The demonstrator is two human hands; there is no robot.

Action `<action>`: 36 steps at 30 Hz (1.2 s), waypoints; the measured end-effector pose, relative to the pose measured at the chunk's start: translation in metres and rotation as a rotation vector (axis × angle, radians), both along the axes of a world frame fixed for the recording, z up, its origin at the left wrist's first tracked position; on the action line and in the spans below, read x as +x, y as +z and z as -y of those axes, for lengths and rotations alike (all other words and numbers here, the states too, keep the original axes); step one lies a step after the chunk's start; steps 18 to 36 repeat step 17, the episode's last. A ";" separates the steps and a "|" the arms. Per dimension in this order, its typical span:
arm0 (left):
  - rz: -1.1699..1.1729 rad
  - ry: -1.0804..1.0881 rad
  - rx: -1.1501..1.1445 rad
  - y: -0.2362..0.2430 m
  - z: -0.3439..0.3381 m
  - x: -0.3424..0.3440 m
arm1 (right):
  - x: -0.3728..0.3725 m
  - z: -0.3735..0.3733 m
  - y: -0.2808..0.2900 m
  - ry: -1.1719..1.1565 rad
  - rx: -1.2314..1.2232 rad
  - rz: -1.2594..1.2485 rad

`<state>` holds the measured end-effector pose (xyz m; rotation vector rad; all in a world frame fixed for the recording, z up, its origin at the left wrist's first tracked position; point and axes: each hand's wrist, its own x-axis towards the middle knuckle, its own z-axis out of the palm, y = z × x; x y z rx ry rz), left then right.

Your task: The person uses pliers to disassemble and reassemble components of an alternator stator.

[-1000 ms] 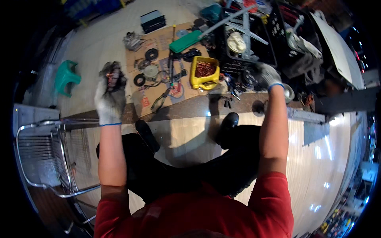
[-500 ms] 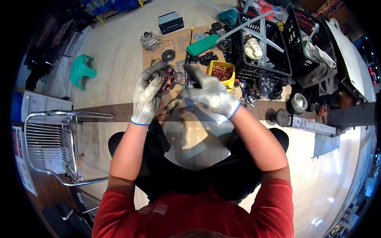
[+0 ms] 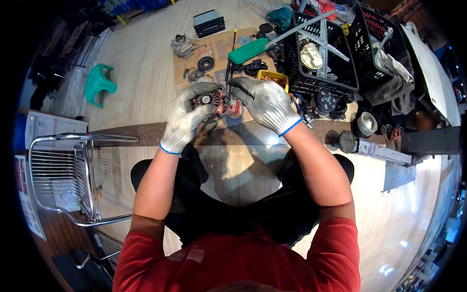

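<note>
My left hand (image 3: 182,119), in a grey-and-white work glove, is wrapped round a round motor part (image 3: 206,99) with red-brown copper windings and a bearing-like ring in its middle. Just right of this part is my right hand (image 3: 268,101), gloved the same way. Its fingers are drawn together and point toward the windings; what lies between them, if anything, is hidden. Beneath both hands is a cardboard sheet (image 3: 210,47) with loose parts on it. Partly behind my right hand stands a yellow tub (image 3: 278,78) of copper-coloured scraps.
A black ring (image 3: 206,63) and a metal housing (image 3: 182,45) sit on the cardboard, with a green-headed tool (image 3: 248,52) beyond. At right stand black crates (image 3: 318,86) and a white fan wheel (image 3: 366,125). A green stool (image 3: 99,85) and metal chair (image 3: 61,165) are at left.
The motor part has turned, so its bearing side now shows. My right hand has gone from spread fingers to fingers drawn together, and now covers more of the yellow tub.
</note>
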<state>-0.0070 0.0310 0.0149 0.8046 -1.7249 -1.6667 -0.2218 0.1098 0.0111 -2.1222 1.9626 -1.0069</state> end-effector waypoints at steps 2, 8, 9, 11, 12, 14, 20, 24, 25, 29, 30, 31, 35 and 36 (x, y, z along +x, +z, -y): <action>0.040 0.117 0.005 0.011 -0.008 -0.011 | 0.000 -0.001 0.005 -0.004 -0.203 -0.071; -0.178 0.472 0.059 -0.009 0.015 -0.007 | 0.007 -0.031 0.036 0.125 -0.042 -0.387; -0.256 0.485 0.119 -0.013 0.019 -0.004 | 0.011 -0.034 0.037 0.142 -0.051 -0.365; -0.409 0.545 0.239 -0.010 0.021 -0.005 | 0.014 -0.037 0.025 0.125 0.009 -0.418; -0.486 0.573 0.299 -0.009 0.022 -0.005 | 0.014 -0.037 0.016 0.116 0.040 -0.444; -0.560 0.494 0.335 -0.019 0.033 0.005 | 0.009 -0.031 0.000 0.064 0.102 -0.453; -0.631 0.382 0.359 -0.021 0.037 0.012 | -0.012 -0.024 -0.004 0.008 0.151 -0.345; -0.631 0.382 0.359 -0.021 0.037 0.012 | -0.012 -0.024 -0.004 0.008 0.151 -0.345; -0.631 0.382 0.359 -0.021 0.037 0.012 | -0.012 -0.024 -0.004 0.008 0.151 -0.345; -0.631 0.382 0.359 -0.021 0.037 0.012 | -0.012 -0.024 -0.004 0.008 0.151 -0.345; -0.631 0.382 0.359 -0.021 0.037 0.012 | -0.012 -0.024 -0.004 0.008 0.151 -0.345; -0.631 0.382 0.359 -0.021 0.037 0.012 | -0.012 -0.024 -0.004 0.008 0.151 -0.345; -0.631 0.382 0.359 -0.021 0.037 0.012 | -0.012 -0.024 -0.004 0.008 0.151 -0.345; -0.631 0.382 0.359 -0.021 0.037 0.012 | -0.012 -0.024 -0.004 0.008 0.151 -0.345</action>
